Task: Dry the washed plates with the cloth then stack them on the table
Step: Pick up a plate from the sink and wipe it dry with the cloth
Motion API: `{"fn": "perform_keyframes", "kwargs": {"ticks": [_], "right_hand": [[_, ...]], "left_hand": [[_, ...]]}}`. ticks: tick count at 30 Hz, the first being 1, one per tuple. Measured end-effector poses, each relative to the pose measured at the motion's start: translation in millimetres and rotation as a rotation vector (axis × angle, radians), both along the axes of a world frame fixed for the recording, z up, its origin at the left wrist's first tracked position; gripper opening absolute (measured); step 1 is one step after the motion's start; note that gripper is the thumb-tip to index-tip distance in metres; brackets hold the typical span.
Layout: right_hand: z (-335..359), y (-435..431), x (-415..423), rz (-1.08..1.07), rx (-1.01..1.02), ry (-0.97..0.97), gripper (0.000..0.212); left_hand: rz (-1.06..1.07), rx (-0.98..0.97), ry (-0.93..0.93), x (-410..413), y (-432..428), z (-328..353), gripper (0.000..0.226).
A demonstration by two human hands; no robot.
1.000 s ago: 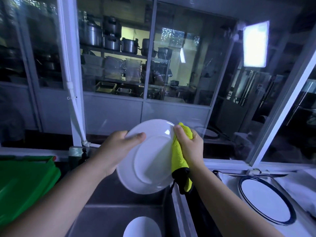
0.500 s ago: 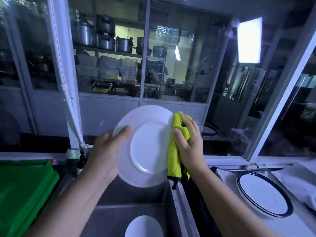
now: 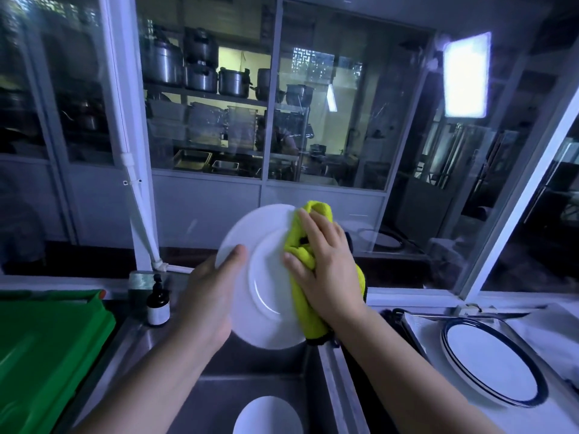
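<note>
A white plate (image 3: pixel 264 277) is held up on edge above the sink. My left hand (image 3: pixel 208 296) grips its left rim, thumb on the front face. My right hand (image 3: pixel 326 270) presses a yellow cloth (image 3: pixel 302 252) against the plate's right side, the fingers spread over the cloth and the thumb on the plate's face. The cloth's lower end hangs below the hand. Another white plate (image 3: pixel 268 416) lies in the sink. Blue-rimmed plates (image 3: pixel 492 361) lie stacked on the table at the right.
A steel sink (image 3: pixel 219 393) lies below the hands. A green crate (image 3: pixel 47 355) stands at the left. A small dark bottle (image 3: pixel 158 302) stands at the sink's back left corner. White cloth (image 3: pixel 551 333) covers the table at the right. Glass windows rise behind.
My right hand has slid the cloth from the plate's right edge onto its face. The plate has turned a little and my left thumb now lies further down its left rim.
</note>
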State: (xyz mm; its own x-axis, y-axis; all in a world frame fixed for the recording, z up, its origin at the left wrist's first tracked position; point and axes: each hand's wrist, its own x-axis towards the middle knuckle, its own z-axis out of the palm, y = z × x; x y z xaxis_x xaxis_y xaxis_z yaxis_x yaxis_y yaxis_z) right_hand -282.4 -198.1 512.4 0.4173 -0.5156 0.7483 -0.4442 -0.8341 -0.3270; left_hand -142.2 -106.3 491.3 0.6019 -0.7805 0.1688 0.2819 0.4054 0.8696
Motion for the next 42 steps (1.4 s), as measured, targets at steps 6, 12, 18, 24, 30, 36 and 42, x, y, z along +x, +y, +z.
{"fn": "perform_keyframes", "kwargs": {"ticks": [6,12,18,24,30,36,42], "right_hand": [[-12.5,23.1,25.0,0.222,-0.307,0.206,0.065],[-32.8,18.4,12.7,0.372,-0.476,0.205,0.045],[-51.3,18.1,22.2,0.337,-0.568,0.125,0.044],[-69.2,4.2,3.5,0.303,-0.549,0.08,0.039],[-74.8,-3.0,-10.4,0.204,-0.109,-0.271,0.06],[-36.1,-14.4,-5.1,0.218,0.282,-0.512,0.047],[13.2,-13.7,0.7,0.241,-0.012,-0.1,0.055]], "left_hand": [[0.034,0.046,0.117,3.8,-12.1,9.7,0.025],[0.012,0.127,0.276,13.4,-12.6,7.6,0.038],[-0.085,0.17,0.446,2.0,-8.4,7.5,0.045],[-0.11,0.049,0.374,8.1,-5.4,5.2,0.039],[-0.009,-0.045,0.216,9.5,3.1,6.0,0.024],[0.111,0.033,-0.129,10.4,14.2,5.9,0.022],[0.025,0.11,-0.479,6.1,19.5,5.9,0.037]]}}
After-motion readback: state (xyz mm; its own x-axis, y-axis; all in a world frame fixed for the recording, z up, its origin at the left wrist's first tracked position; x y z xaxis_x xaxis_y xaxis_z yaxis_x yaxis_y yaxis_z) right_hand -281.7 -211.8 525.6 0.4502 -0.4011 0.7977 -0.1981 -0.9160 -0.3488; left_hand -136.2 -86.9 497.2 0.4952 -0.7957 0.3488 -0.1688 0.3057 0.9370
